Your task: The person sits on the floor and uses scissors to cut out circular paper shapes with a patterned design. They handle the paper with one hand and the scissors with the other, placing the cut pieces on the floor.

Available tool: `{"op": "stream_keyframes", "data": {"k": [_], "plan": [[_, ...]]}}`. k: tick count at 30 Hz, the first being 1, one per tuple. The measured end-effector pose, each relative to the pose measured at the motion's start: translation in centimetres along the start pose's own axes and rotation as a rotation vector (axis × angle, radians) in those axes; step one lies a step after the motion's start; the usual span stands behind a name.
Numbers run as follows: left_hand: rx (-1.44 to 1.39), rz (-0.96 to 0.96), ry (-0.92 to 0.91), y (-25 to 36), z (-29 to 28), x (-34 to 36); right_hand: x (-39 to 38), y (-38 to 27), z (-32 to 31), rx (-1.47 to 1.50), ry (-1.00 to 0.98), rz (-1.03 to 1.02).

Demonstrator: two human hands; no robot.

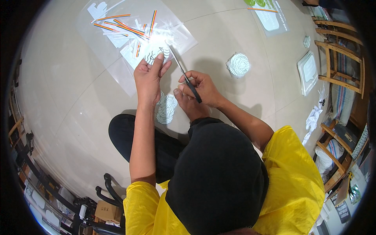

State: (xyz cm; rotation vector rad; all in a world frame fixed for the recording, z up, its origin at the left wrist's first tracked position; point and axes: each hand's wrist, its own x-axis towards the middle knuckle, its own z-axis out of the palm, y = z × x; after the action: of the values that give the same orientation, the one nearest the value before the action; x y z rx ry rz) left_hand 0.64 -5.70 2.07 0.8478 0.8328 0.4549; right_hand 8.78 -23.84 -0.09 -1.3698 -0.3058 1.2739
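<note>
My left hand pinches a round white cutout with dark wavy lines, thumb on top; glare washes out part of it. In my right hand is a pair of scissors with black handles, its metal blades pointing up and left to the right edge of the cutout. Whether the blades touch it I cannot tell. Beyond my left hand, white scraps and rainbow-striped strips lie heaped on a clear plastic sheet. Beside my bare foot lie several wavy-lined pieces.
A stack of round wavy-patterned pieces sits on the tiled floor to the right. Farther right are a stack of printed sheets and wooden chairs. A printed sheet with green lies at the far right; a cardboard box stands lower left.
</note>
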Motion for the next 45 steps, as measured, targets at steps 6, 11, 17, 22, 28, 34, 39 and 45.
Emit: {"op": "stream_keyframes", "data": {"k": [6,11,17,22,28,34,39,45], "plan": [[0.014,-0.023,-0.011,-0.1,0.0,0.0,0.1,0.4,-0.2,0.002,0.003,-0.003],[0.039,-0.063,-0.036,-0.4,-0.1,-0.3,0.3,-0.3,-0.2,-0.005,0.023,-0.04],[0.035,-0.066,-0.048,-0.3,0.2,-0.4,0.1,-0.3,-0.5,-0.013,0.02,0.002],[0.054,-0.078,-0.071,-0.5,0.3,-0.7,0.1,-0.6,-0.5,-0.001,0.026,-0.043],[0.03,-0.088,-0.069,-0.5,1.0,-1.2,0.0,-0.6,-0.8,-0.029,0.053,-0.027],[0.058,-0.099,-0.088,-0.7,0.6,-1.0,0.1,-0.6,-1.0,0.021,0.021,-0.055],[0.082,-0.104,-0.083,-0.4,0.3,-1.1,0.6,-0.5,-0.9,0.06,0.021,-0.038],[0.097,-0.128,-0.101,0.0,0.0,-1.1,1.6,-0.4,-0.7,0.056,0.043,-0.042]]}}
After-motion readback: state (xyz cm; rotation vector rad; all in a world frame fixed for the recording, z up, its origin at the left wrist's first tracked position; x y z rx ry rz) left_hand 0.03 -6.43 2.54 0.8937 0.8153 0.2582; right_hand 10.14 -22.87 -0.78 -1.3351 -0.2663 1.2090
